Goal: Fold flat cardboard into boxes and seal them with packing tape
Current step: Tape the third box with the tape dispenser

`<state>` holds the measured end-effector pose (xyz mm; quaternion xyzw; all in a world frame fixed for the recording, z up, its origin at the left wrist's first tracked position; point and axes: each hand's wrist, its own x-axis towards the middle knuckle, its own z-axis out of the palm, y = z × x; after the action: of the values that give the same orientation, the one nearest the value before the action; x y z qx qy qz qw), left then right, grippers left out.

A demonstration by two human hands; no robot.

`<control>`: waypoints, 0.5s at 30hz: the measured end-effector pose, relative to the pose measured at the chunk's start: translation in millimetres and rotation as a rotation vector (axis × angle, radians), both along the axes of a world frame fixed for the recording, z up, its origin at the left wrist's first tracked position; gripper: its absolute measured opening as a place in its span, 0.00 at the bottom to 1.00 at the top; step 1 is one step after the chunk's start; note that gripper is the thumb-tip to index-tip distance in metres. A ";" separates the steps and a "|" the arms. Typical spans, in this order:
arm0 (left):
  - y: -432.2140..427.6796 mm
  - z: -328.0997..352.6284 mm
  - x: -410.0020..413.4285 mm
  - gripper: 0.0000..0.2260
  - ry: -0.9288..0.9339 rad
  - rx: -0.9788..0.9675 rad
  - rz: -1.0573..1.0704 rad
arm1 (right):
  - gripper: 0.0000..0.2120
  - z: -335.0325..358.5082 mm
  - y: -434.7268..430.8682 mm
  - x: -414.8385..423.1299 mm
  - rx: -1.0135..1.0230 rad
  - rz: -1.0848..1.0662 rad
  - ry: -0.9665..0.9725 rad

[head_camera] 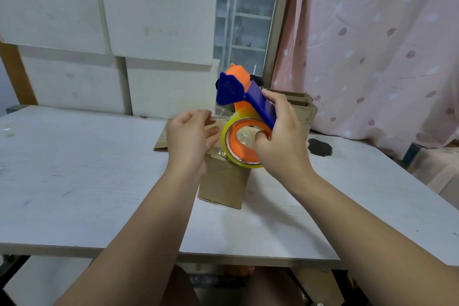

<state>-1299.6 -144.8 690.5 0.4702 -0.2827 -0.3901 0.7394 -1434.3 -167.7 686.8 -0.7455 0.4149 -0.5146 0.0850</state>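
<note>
A small brown cardboard box stands on the white table, with clear tape across its top. Just above it my right hand grips a blue and orange tape dispenser that carries a roll of clear yellowish tape. My thumb sits inside the roll's orange core. My left hand is to the left of the roll, its fingers pinching the loose clear tape end above the box. The box's left top edge is hidden behind my left hand.
Flat cardboard pieces lie behind the box. More brown boxes stand at the back right. Large white boxes are stacked along the back. A dark stain marks the table. A pink curtain hangs on the right.
</note>
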 end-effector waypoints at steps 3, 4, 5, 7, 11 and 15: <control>0.2 -11.6 4.1 0.07 -0.100 0.003 0.083 | 0.34 0.5 0.5 -1.8 0.025 0.020 0.014; 1.7 -15.0 4.8 0.07 -0.149 -0.003 0.104 | 0.35 0.9 1.4 -2.3 0.034 0.032 0.011; 3.1 -18.5 5.2 0.07 -0.171 -0.008 0.112 | 0.35 0.6 1.9 -2.9 0.048 0.047 -0.001; 4.3 -25.1 5.5 0.08 -0.131 0.010 0.083 | 0.38 -1.2 3.4 -2.6 0.098 0.090 -0.064; 3.4 -37.0 4.8 0.09 -0.032 0.049 0.040 | 0.40 -10.0 3.4 -0.7 0.287 0.148 -0.298; 3.9 -45.1 5.8 0.09 0.088 -0.014 0.021 | 0.22 -14.2 4.5 -2.4 0.545 0.213 -0.442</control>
<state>-1293.8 -140.9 645.4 0.4503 -0.2475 -0.4008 0.7585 -1436.7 -163.2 672.6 -0.6056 0.4282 -0.5221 0.4211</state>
